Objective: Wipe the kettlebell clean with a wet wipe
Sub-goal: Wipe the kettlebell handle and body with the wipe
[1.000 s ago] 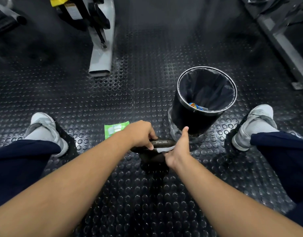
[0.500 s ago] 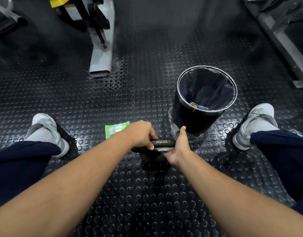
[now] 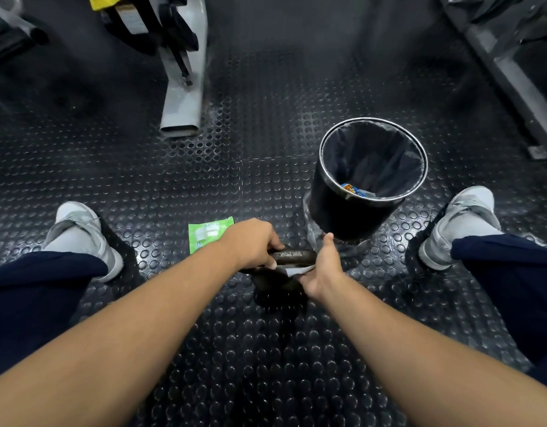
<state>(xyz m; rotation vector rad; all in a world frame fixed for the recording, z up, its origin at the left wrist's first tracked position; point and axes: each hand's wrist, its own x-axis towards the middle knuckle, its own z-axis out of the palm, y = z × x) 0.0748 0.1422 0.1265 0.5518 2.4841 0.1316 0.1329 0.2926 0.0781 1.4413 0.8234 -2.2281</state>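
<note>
The studded rubber floor [image 3: 204, 167] runs under my spread legs, a grey machine leg [image 3: 182, 97] standing ahead on the left. A black bin [image 3: 352, 211] with a liner sits just beyond my right hand [image 3: 323, 269]. The black kettlebell [image 3: 278, 282] stands on the floor between my feet. My left hand [image 3: 253, 243] is closed around its handle; my right presses a white wet wipe [image 3: 298, 270] against it. A green wipe packet [image 3: 209, 232] lies behind my left hand.
</note>
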